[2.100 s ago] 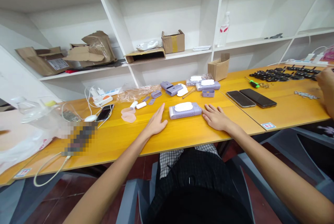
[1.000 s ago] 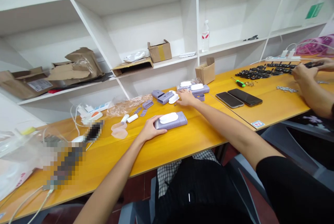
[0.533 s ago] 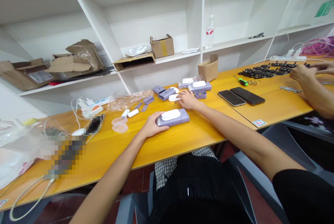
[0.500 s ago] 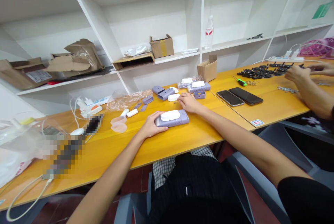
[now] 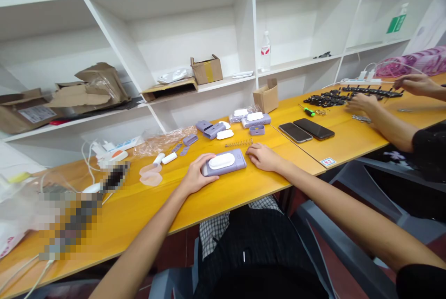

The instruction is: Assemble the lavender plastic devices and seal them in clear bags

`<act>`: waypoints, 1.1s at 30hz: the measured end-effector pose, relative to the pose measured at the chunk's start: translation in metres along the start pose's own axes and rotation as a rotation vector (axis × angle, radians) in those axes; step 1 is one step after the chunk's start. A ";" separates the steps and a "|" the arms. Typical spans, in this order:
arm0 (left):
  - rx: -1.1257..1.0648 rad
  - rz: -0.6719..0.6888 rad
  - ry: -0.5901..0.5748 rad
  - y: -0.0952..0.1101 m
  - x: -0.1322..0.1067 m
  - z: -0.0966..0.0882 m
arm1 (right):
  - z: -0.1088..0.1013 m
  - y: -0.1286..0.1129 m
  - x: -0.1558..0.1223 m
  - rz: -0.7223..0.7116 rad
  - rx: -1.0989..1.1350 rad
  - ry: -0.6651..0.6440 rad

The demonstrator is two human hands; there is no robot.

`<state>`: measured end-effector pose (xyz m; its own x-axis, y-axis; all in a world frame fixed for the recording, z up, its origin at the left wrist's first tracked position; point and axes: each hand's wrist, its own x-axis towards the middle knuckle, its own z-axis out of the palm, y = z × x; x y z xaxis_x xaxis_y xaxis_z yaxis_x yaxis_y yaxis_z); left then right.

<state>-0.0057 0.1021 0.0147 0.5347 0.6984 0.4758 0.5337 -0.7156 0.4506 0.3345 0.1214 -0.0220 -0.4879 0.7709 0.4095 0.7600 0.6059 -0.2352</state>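
My left hand is wrapped around the left end of a lavender plastic case topped with a white oval piece. The case rests on the table. Just right of it, my right hand lies low over the tabletop with its fingers curled together; whatever is under the fingertips is hidden. A thin row of small coiled springs lies behind the case, close to those fingers. Farther back are a loose white oval piece, lavender shells and a short lavender ring-like part.
Two phones lie to the right. Beyond them, a co-worker's hands are among black parts, near a green screwdriver. White cylinders, clear plastic wrap and a power strip sit on the left.
My right hand has drawn back from the springs toward me and to the right, uncovering them. My left hand stays on the case. The view has shifted, and the co-worker's hands have moved apart.
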 end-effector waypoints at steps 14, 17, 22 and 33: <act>0.096 -0.197 -0.073 -0.001 0.000 0.001 | -0.001 -0.018 -0.009 0.091 -0.050 -0.131; 0.105 -0.288 -0.071 -0.006 -0.001 0.002 | -0.001 -0.026 -0.018 0.130 -0.102 -0.176; 0.092 -0.363 -0.133 -0.008 -0.005 -0.003 | -0.004 -0.031 -0.026 0.158 -0.112 -0.254; 0.069 -0.353 -0.166 -0.037 -0.014 -0.018 | -0.003 -0.029 -0.027 0.161 -0.126 -0.265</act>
<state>-0.0447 0.1189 0.0051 0.4059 0.8981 0.1691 0.7437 -0.4322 0.5101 0.3269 0.0827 -0.0238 -0.4394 0.8890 0.1286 0.8754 0.4559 -0.1607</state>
